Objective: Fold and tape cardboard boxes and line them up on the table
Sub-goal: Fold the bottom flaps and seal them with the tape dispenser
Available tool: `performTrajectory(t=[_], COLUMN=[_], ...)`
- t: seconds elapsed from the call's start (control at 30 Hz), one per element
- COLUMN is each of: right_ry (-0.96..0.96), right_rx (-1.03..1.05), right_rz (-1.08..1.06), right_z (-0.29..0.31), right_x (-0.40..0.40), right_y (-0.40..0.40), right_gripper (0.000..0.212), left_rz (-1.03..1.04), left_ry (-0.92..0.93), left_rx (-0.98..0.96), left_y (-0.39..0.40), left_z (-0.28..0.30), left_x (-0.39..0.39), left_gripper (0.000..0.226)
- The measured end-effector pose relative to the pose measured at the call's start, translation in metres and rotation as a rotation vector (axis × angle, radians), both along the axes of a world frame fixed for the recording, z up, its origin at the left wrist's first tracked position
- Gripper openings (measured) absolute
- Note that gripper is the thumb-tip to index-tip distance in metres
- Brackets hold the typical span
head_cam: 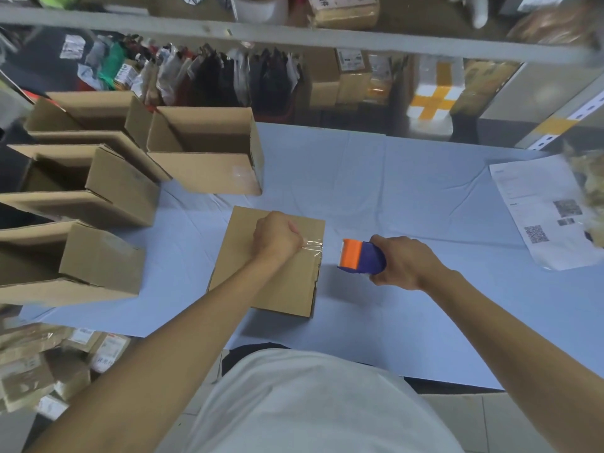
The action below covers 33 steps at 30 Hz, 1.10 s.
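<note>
A brown cardboard box (pixel 261 266) sits on the tabletop (pixel 408 197), which has a light blue cloth over it, right in front of the person. Its closed side faces up.

The left hand (pixel 277 238) rests on top of the box near its right edge. Its fingers are curled in tight, and it seems to pinch the end of a strip of clear tape (pixel 312 248) — the shiny tape lies wrinkled on the cardboard just beside the knuckles.

The right hand (pixel 403 263) is wrapped around a tape dispenser (pixel 361 258) with a blue body and an orange front. The dispenser is held just to the right of the box, close to its edge. It looks a bit above the cloth, but I cannot tell for sure.

Four open boxes (pixel 202 148) stand on the left side of the tabletop, flaps up — three in a row along the left edge and one next to the far one.

A white sheet of paper (pixel 539 207) with square printed codes lies on the far right of the cloth.
</note>
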State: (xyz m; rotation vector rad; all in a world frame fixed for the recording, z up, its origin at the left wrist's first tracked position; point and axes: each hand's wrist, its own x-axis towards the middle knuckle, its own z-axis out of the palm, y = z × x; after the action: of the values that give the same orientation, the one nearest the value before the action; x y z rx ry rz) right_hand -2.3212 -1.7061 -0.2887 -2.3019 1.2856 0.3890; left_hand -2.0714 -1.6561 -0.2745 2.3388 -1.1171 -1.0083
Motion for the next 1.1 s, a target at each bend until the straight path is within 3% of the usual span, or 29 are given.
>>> performTrajectory(t=[0.07, 0.2, 0.27, 0.3, 0.4, 0.43, 0.53, 0.67, 0.73, 0.87, 1.0, 1.1], right_ry=[0.005, 0.041, 0.049, 0.053, 0.093, 0.139, 0.232, 0.082, 0.033, -0.111, -0.223, -0.254], right_rx=[0.012, 0.025, 0.030, 0.038, 0.125, 0.162, 0.120, 0.044, 0.021, 0.022, 0.023, 0.007], right_rz=[0.006, 0.016, 0.016, 0.013, -0.045, -0.068, -0.072, -0.187, -0.189, -0.217, -0.186, -0.175], right_z=[-0.003, -0.005, -0.005, -0.006, -0.005, -0.002, 0.000, 0.004, 0.008, 0.010, 0.017, 0.020], right_x=[0.003, 0.012, 0.016, 0.019, 0.032, 0.037, 0.038, 0.018, 0.008, -0.004, 0.002, 0.008], right_y=[0.000, 0.000, 0.000, 0.001, 0.002, 0.001, 0.002, 0.010, 0.016, 0.034, 0.046, 0.047], right_gripper=[0.041, 0.041, 0.041, 0.041, 0.035, 0.032, 0.032, 0.036, 0.038, 0.041, 0.044, 0.047], left_rz=[-0.106, -0.362, -0.480, -0.590, -0.921, -0.883, -0.709, -0.907, -0.908, -0.473, -0.307, -0.172], left_ry=[-0.122, -0.402, -0.476, -0.461, -0.168, -0.072, 0.096, -0.107, -0.137, 0.053, 0.365, 0.525], left_rx=[0.012, 0.127, 0.089, 0.016, -0.089, -0.060, -0.006, -0.106, -0.149, -0.242, -0.063, -0.096], left_y=[-0.004, -0.015, -0.018, -0.017, -0.008, -0.006, -0.003, 0.004, 0.005, 0.014, 0.022, 0.023], left_z=[0.002, 0.012, 0.013, 0.012, 0.005, 0.002, -0.007, -0.013, -0.012, -0.005, -0.004, -0.002], left_x=[-0.001, -0.009, -0.009, -0.007, -0.001, 0.000, 0.005, 0.005, 0.001, -0.014, -0.028, -0.027], left_gripper=[0.004, 0.018, 0.021, 0.023, 0.015, 0.008, 0.023, 0.007, 0.025, 0.026, 0.016, 0.013])
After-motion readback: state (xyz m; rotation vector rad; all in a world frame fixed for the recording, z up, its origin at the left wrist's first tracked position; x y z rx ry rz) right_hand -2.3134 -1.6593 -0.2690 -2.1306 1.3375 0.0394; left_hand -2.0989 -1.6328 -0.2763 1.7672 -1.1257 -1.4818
